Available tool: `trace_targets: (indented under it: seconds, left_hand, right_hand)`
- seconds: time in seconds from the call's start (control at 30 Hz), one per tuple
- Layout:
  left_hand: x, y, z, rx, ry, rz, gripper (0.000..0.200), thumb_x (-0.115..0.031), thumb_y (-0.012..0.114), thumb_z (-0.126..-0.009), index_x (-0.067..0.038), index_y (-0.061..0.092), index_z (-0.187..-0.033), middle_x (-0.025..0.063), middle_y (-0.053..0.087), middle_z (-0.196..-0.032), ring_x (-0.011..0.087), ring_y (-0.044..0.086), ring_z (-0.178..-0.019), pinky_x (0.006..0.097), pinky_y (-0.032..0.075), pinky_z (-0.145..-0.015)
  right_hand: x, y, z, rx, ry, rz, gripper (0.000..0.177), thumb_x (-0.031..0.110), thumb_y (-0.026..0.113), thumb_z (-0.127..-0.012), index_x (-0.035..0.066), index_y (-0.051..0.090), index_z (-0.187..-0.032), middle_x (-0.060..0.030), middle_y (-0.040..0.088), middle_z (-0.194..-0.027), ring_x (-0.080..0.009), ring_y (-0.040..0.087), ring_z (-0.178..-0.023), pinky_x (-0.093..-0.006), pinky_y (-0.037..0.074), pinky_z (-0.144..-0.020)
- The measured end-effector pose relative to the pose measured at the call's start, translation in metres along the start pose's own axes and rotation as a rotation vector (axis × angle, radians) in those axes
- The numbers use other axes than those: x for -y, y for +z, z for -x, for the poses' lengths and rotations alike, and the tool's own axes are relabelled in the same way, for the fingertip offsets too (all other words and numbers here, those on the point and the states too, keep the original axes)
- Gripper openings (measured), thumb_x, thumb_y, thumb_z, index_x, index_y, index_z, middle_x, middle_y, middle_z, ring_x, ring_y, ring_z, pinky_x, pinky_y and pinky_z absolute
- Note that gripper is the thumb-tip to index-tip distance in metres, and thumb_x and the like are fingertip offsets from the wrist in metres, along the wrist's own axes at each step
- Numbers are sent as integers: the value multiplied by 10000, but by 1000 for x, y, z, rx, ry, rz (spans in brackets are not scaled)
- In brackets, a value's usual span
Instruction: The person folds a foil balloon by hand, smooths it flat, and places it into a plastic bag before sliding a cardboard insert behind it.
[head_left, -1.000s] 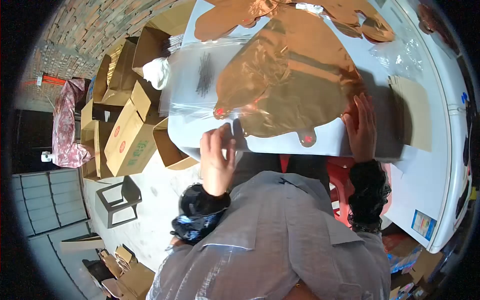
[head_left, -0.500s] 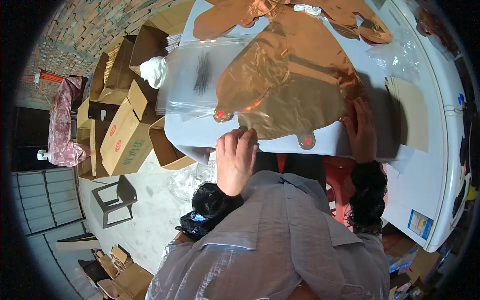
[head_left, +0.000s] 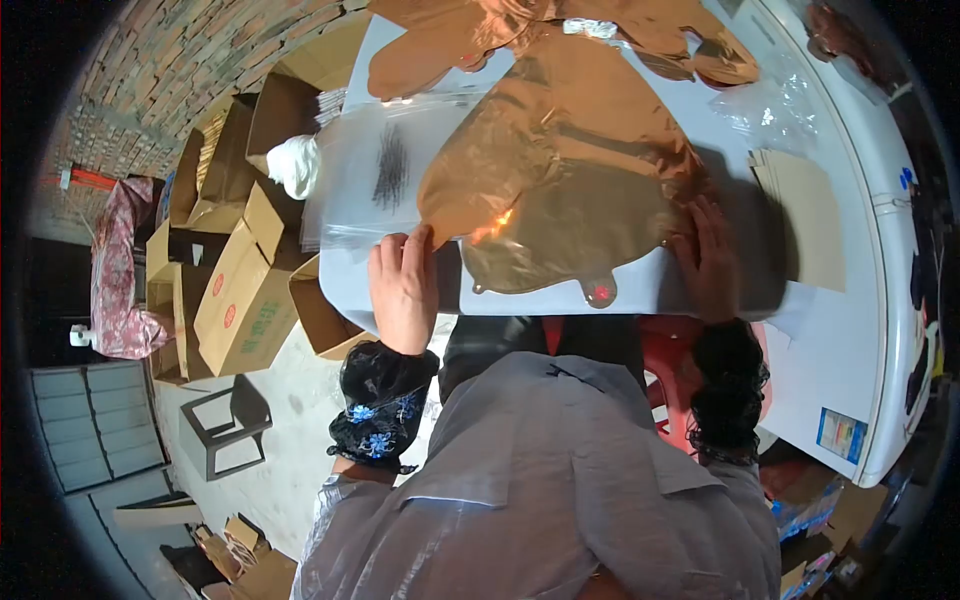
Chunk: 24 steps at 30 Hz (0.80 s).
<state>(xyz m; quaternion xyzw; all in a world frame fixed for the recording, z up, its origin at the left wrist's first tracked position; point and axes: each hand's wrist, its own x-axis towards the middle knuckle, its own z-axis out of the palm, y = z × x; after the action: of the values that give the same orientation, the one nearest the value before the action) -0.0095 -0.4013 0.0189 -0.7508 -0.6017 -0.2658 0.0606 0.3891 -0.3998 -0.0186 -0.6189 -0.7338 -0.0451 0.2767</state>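
A large flat copper-coloured foil piece lies across the white table surface, with a tab bearing a red spot at its near edge. My left hand is at the foil's left corner, fingertips together on that corner and covering it. Over the foil's right edge lies my right hand, in shadow, with its fingers stretched out and slightly apart. Left of the foil are clear plastic sheets with a dark patch of thin lines.
Open cardboard boxes stand left of the table, a white bundle among them. Beige card sheets and clear plastic wrap lie to the right. A dark stool stands on the floor; a red chair is below the table edge.
My left hand has moved left from the foil's near edge to its left corner, covering the red-spotted tab there. My right hand stays at the right edge. The view has shifted slightly.
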Motion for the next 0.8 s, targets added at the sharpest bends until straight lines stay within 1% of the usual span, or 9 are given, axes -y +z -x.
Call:
trace_targets:
  seconds: [0.13, 0.23, 0.33, 0.43, 0.47, 0.57, 0.6, 0.7, 0.8]
  left_hand:
    - [-5, -9, -10, -27, 27, 7, 301, -16, 644, -809, -86, 659, -1102, 90, 571, -936, 290, 544, -870, 398, 455, -777]
    - [-2, -9, -13, -20, 37, 29, 314, -11, 648, -797, -96, 665, -1099, 90, 573, -937, 295, 539, -869, 399, 453, -778]
    - [-3, -18, -17, 52, 12, 122, 272, -25, 628, -842, -88, 663, -1104, 104, 596, -905, 321, 561, -825, 397, 472, -750]
    - [6, -10, -20, 133, -241, 494, 207, -72, 589, -922, -71, 657, -1118, 122, 624, -875, 305, 606, -790, 354, 491, -719]
    - [6, -10, -22, 129, -275, 584, 195, -120, 551, -979, -39, 643, -1130, 109, 665, -877, 219, 644, -783, 296, 497, -707]
    - [6, -16, -35, 224, -481, 873, 218, -136, 538, -1005, -20, 629, -1165, 42, 678, -937, 122, 606, -843, 253, 469, -797]
    - [7, -17, -38, 222, -481, 882, 217, -156, 545, -1008, -22, 623, -1161, 31, 677, -952, 111, 603, -851, 255, 471, -801]
    - [12, -12, -38, 157, -373, 796, 181, -61, 532, -983, -12, 624, -1131, 72, 680, -962, 156, 625, -848, 283, 483, -790]
    - [11, -19, -29, 128, -185, 474, 276, 86, 526, -865, -29, 622, -1097, 138, 636, -986, 312, 632, -857, 365, 500, -758]
  right_hand:
    - [0, 0, 0, 6, 19, -23, 463, 259, 607, -943, 59, 510, -1350, -143, 484, -1425, -356, 404, -1359, -428, 366, -1094]
    - [5, -2, -1, 10, 33, -14, 481, 252, 621, -925, 47, 507, -1344, -163, 486, -1416, -359, 430, -1336, -435, 382, -1089]
    - [6, -3, -1, 18, 47, 3, 487, 248, 627, -915, 49, 508, -1343, -171, 484, -1415, -358, 443, -1325, -439, 386, -1090]
    - [6, -5, -1, 11, 36, -11, 480, 243, 623, -916, 48, 509, -1340, -174, 487, -1413, -358, 444, -1324, -440, 381, -1093]
    - [7, -6, -3, 6, 29, -20, 478, 240, 622, -917, 45, 509, -1338, -176, 489, -1411, -359, 445, -1323, -440, 379, -1094]
    - [3, -4, -3, -6, 0, 8, 467, 232, 623, -916, 36, 518, -1327, -184, 488, -1409, -361, 451, -1318, -442, 379, -1093]
    - [3, -4, -2, -2, 14, -5, 462, 230, 623, -916, 33, 522, -1320, -187, 487, -1408, -362, 453, -1316, -443, 378, -1093]
    - [8, -8, -2, 22, 61, -54, 450, 225, 611, -928, 34, 520, -1325, -178, 479, -1418, -357, 436, -1332, -435, 369, -1096]
    - [14, -6, -3, 45, 101, -122, 452, 212, 583, -952, 50, 493, -1364, -149, 463, -1442, -339, 393, -1371, -413, 353, -1104]
